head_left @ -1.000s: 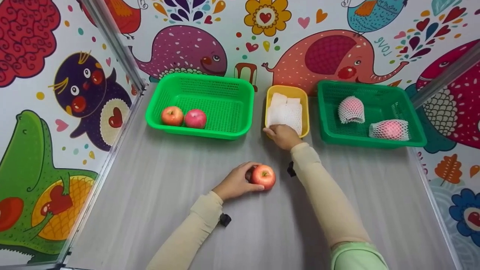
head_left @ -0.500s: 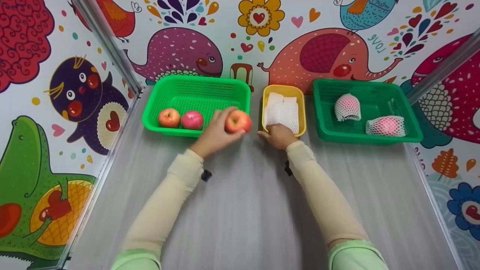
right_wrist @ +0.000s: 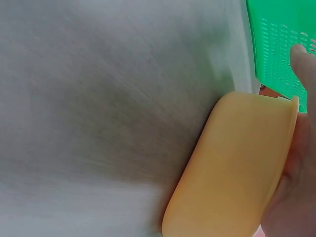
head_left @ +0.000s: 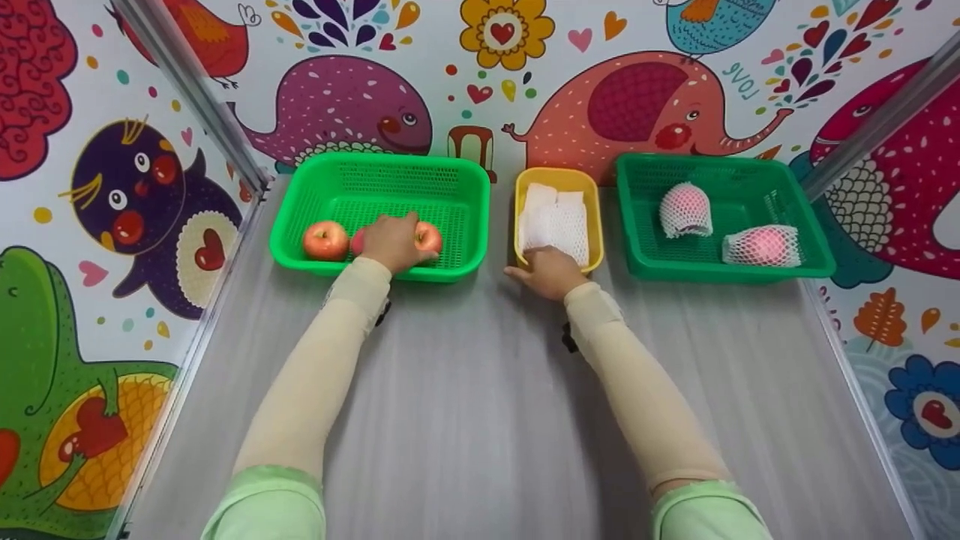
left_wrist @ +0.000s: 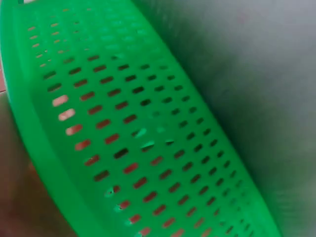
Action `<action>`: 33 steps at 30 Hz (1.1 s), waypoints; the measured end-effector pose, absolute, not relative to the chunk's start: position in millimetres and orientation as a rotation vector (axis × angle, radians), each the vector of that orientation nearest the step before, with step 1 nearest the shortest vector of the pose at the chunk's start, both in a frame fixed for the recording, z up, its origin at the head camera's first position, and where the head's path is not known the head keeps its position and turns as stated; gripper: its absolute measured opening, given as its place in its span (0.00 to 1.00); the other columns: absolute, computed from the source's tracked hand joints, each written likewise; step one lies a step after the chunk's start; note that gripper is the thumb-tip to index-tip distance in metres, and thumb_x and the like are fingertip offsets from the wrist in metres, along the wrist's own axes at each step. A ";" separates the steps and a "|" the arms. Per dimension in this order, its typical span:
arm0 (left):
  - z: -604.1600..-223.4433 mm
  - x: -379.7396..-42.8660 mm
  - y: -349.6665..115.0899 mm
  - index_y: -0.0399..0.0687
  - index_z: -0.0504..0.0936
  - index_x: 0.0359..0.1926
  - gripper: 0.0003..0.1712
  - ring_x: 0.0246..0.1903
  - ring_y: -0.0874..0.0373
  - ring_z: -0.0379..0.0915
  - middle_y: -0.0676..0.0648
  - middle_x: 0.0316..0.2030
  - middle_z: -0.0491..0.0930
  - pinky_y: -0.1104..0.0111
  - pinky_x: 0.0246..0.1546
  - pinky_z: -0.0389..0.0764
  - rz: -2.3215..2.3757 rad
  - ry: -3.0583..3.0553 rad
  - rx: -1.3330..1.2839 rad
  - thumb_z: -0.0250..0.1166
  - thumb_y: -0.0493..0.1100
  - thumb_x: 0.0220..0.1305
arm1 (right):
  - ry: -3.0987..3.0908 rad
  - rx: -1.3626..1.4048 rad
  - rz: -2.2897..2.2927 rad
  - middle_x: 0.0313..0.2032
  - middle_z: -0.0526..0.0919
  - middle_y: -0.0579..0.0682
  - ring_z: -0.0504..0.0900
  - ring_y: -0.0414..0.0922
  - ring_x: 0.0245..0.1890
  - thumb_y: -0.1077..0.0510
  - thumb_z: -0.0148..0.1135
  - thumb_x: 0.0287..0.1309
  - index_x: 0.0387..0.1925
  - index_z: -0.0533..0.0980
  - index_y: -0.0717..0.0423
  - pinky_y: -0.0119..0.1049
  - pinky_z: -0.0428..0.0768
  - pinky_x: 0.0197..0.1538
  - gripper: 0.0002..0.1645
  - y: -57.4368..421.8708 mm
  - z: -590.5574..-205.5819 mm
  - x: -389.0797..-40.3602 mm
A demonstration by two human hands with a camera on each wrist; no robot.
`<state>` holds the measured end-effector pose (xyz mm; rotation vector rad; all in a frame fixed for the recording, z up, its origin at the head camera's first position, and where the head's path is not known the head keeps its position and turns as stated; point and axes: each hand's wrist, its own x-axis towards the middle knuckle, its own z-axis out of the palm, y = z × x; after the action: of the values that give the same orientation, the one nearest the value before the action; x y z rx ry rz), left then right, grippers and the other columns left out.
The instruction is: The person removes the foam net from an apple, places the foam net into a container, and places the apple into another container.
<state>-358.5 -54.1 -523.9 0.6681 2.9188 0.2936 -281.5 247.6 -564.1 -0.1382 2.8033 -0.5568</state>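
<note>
My left hand [head_left: 391, 241] is down in the light green basket [head_left: 480, 217] at the left, its fingers around an apple [head_left: 429, 238] that shows partly at its right side. Another red apple [head_left: 326, 240] lies in the basket's front left. Between them a pinker apple [head_left: 358, 241] is mostly hidden by the hand. My right hand [head_left: 553, 273] rests at the front rim of the yellow bin [head_left: 597, 225], fingers over the white foam fruit nets [head_left: 559, 221]. In the right wrist view its thumb [right_wrist: 302, 61] sticks out and the fingertips are hidden behind the bin wall.
A dark green basket [head_left: 727, 271] stands at the right with two apples in foam nets, one upright [head_left: 685, 210] and one on its side [head_left: 763, 246]. Patterned walls [head_left: 480, 75] bound the back and sides of the grey table [head_left: 465, 420].
My left hand has carried the apple from the middle of the table up and left into the light green basket. The right hand has stayed at the yellow bin.
</note>
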 end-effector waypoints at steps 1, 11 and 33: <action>-522.1 -360.2 -53.1 0.39 0.72 0.66 0.47 0.48 0.33 0.76 0.34 0.47 0.82 0.40 0.45 0.77 0.275 2.905 0.658 0.72 0.66 0.56 | 2.809 -0.141 -0.556 0.57 0.80 0.58 0.78 0.53 0.52 0.30 0.55 0.66 0.63 0.76 0.62 0.51 0.72 0.63 0.43 247.7 -564.3 -281.7; -509.2 -367.0 -46.1 0.43 0.70 0.67 0.44 0.53 0.32 0.72 0.33 0.53 0.79 0.36 0.44 0.76 0.129 2.799 0.609 0.68 0.62 0.57 | 2.865 -0.285 -0.540 0.57 0.81 0.59 0.78 0.55 0.57 0.35 0.57 0.68 0.60 0.77 0.65 0.51 0.71 0.63 0.38 249.8 -564.1 -282.7; -428.2 -338.4 125.2 0.59 0.72 0.65 0.28 0.53 0.61 0.72 0.54 0.57 0.75 0.72 0.52 0.76 0.933 2.603 1.048 0.59 0.63 0.70 | 3.366 0.174 -0.686 0.55 0.76 0.63 0.71 0.61 0.58 0.56 0.63 0.67 0.54 0.78 0.61 0.59 0.70 0.61 0.18 440.9 -483.2 -268.8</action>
<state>-338.4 125.2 -428.2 1.0482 2.6026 0.9330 -268.8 440.9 -483.2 0.1738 3.3665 -0.6864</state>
